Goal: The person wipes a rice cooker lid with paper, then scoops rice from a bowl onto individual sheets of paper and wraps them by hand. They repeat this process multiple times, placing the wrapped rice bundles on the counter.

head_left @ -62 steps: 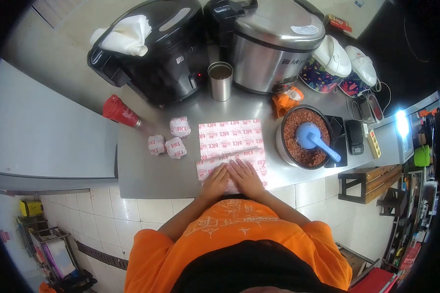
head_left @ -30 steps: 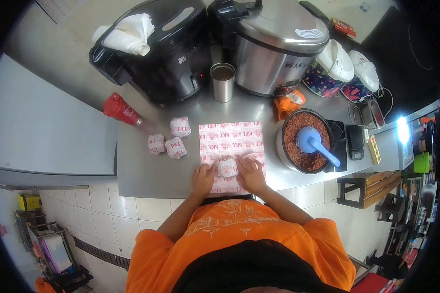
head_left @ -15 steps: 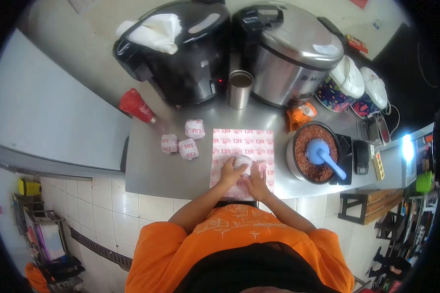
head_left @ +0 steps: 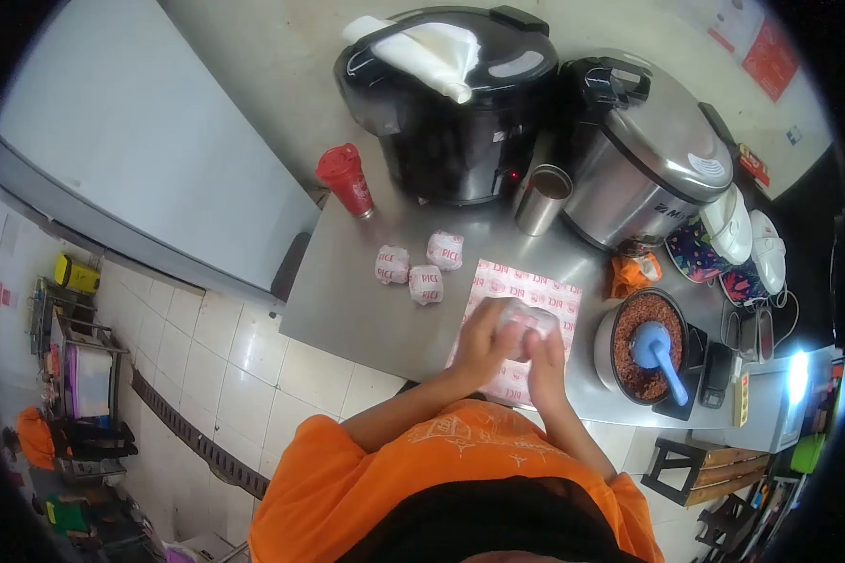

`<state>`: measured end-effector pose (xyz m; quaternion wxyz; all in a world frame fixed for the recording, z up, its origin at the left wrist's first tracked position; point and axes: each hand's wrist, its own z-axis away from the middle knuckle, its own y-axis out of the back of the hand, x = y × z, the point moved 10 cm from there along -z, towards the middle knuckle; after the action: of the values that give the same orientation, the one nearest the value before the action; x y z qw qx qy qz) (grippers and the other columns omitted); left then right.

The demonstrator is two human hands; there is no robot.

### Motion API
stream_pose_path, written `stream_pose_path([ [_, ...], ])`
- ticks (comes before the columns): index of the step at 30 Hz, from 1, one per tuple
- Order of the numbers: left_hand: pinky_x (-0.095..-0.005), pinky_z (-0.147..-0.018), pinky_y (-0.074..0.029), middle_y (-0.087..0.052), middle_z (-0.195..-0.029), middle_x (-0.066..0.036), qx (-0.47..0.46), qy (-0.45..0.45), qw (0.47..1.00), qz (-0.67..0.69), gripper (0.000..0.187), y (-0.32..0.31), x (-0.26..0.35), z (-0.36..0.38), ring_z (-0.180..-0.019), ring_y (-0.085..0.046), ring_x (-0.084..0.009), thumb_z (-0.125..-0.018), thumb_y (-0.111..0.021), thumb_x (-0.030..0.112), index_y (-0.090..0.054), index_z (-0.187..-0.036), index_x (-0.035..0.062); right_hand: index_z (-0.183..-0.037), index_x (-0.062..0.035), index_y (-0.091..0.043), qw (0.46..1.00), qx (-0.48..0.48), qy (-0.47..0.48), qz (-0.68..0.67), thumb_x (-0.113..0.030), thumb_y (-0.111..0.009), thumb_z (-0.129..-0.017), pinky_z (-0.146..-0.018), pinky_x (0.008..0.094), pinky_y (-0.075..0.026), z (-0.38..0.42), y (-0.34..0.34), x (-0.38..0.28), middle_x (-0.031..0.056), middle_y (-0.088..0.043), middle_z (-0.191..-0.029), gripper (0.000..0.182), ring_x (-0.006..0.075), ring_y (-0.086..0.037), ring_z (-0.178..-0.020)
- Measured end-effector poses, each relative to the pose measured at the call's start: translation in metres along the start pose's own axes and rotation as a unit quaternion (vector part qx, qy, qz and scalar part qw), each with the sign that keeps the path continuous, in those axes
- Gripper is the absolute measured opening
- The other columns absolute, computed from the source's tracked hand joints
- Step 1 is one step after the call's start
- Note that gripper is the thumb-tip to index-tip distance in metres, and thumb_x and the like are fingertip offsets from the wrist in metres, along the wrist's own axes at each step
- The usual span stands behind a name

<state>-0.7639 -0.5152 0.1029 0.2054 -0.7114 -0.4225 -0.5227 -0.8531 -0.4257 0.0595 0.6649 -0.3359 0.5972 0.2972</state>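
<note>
Both my hands hold a paper-wrapped rice bundle [head_left: 531, 319] over a stack of printed wrapping paper [head_left: 526, 281]. My left hand [head_left: 482, 340] grips its left side, fingers curled round it. On the other side my right hand [head_left: 545, 364] presses against the bundle, its fingers closed on the paper. Three finished-looking wrapped rice bundles [head_left: 426, 283], marked "RICE", sit to the left of the stack. To the right stands a pot [head_left: 606, 355] of reddish-brown rice [head_left: 640, 317], with a blue scoop [head_left: 655, 353] lying in it.
Behind are a black rice cooker [head_left: 451, 141] with a white cloth [head_left: 432, 52], and a steel cooker [head_left: 620, 178]. A metal cup [head_left: 543, 199] and a red tumbler [head_left: 345, 180] stand before them. An orange packet [head_left: 635, 274] lies beyond the pot; a steel table [head_left: 347, 300] carries these.
My hands have lifted the bundle off the paper and closed round it from both sides. The camera view has turned and shifted, so the table appears tilted.
</note>
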Motion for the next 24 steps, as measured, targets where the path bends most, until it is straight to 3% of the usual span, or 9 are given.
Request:
stream_pose_path([
  [1,-0.0296,-0.064,-0.044,-0.058,-0.088,-0.010,0.048,0.016,0.998,0.041,0.027,0.011,-0.015,0.003,-0.072,-0.055,-0.0188,-0.090,-0.053,0.022,-0.056,-0.105,-0.0001,-0.127,-0.0038,-0.044,0.969,-0.044,0.079,0.232,-0.017,-0.053,-0.087,-0.090,0.0356,-0.035,-0.005,-0.006,-0.012,0.0132,-0.051,-0.110,0.043,0.0252,-0.047,-0.099],
  [4,-0.0308,-0.067,-0.044,-0.057,-0.085,-0.008,0.115,0.135,0.983,0.038,0.024,0.052,-0.072,0.017,-0.073,-0.053,-0.0163,-0.092,-0.050,0.023,-0.055,-0.098,-0.0002,-0.126,-0.0053,-0.046,0.902,-0.049,0.219,0.369,-0.017,-0.059,-0.083,-0.088,0.0381,-0.036,0.000,-0.022,-0.067,0.0152,-0.051,-0.109,0.046,0.0296,-0.046,-0.097],
  [9,-0.0318,-0.070,-0.043,-0.053,-0.084,-0.007,0.312,0.190,0.918,-0.155,0.034,0.163,-0.168,0.048,-0.075,-0.051,-0.0167,-0.096,-0.043,0.035,-0.052,-0.099,0.0026,-0.126,-0.0029,-0.046,0.891,0.062,0.207,0.399,-0.010,-0.064,-0.077,-0.084,0.0372,-0.038,0.011,0.050,-0.080,0.0126,-0.058,-0.102,0.052,0.0275,-0.052,-0.092],
  [11,-0.0419,-0.076,-0.044,-0.056,-0.089,-0.017,0.277,0.245,0.877,-0.308,0.039,0.180,-0.170,0.049,-0.081,-0.055,-0.0317,-0.095,-0.042,0.038,-0.051,-0.099,-0.0004,-0.122,-0.0032,-0.048,0.887,0.137,0.189,0.398,-0.008,-0.063,-0.078,-0.085,0.0377,-0.038,0.022,0.098,-0.081,0.0127,-0.058,-0.103,0.047,0.0283,-0.053,-0.095],
  [13,-0.0465,-0.076,-0.046,-0.057,-0.096,-0.020,0.206,0.341,0.776,-0.489,0.043,0.198,-0.234,0.064,-0.088,-0.056,-0.0366,-0.095,-0.039,0.040,-0.052,-0.100,0.0000,-0.113,-0.0026,-0.052,0.847,0.225,0.196,0.439,-0.007,-0.063,-0.077,-0.084,0.0391,-0.038,0.041,0.144,-0.089,0.0131,-0.057,-0.102,0.038,0.0303,-0.052,-0.096],
  [15,-0.0497,-0.077,-0.046,-0.057,-0.101,-0.020,0.162,0.181,0.750,-0.615,0.043,0.191,-0.247,0.049,-0.091,-0.057,-0.0377,-0.095,-0.037,0.041,-0.052,-0.103,0.0012,-0.102,-0.0046,-0.052,0.800,0.268,0.161,0.511,-0.006,-0.065,-0.074,-0.081,0.0402,-0.036,0.058,0.193,-0.089,0.0100,-0.057,-0.099,0.030,0.0312,-0.051,-0.093],
  [20,-0.0505,-0.087,-0.041,-0.051,-0.117,-0.021,0.144,0.273,0.790,-0.530,0.048,0.180,-0.248,0.014,-0.104,-0.052,-0.0379,-0.095,-0.036,0.044,-0.046,-0.116,0.0023,-0.097,-0.0088,-0.051,0.682,0.291,0.070,0.667,-0.008,-0.069,-0.066,-0.080,0.0411,-0.036,0.083,0.272,-0.084,0.0067,-0.057,-0.097,0.035,0.0295,-0.050,-0.094],
  [22,-0.0499,-0.097,-0.034,-0.044,-0.128,-0.022,0.286,0.145,0.763,-0.561,0.051,0.177,-0.206,0.004,-0.119,-0.041,-0.0379,-0.093,-0.043,0.043,-0.043,-0.124,0.0020,-0.096,-0.0093,-0.051,0.658,0.279,0.056,0.697,-0.009,-0.068,-0.065,-0.078,0.0408,-0.037,0.076,0.292,-0.065,0.0063,-0.057,-0.094,0.036,0.0283,-0.051,-0.092],
  [24,-0.0491,-0.100,-0.030,-0.040,-0.131,-0.023,0.281,0.056,0.779,-0.557,0.053,0.145,-0.174,-0.014,-0.123,-0.037,-0.0377,-0.091,-0.047,0.040,-0.040,-0.127,0.0019,-0.096,-0.0091,-0.050,0.656,0.199,0.018,0.728,-0.009,-0.064,-0.067,-0.077,0.0404,-0.038,0.059,0.298,-0.043,0.0062,-0.055,-0.091,0.031,0.0265,-0.052,-0.092],
])
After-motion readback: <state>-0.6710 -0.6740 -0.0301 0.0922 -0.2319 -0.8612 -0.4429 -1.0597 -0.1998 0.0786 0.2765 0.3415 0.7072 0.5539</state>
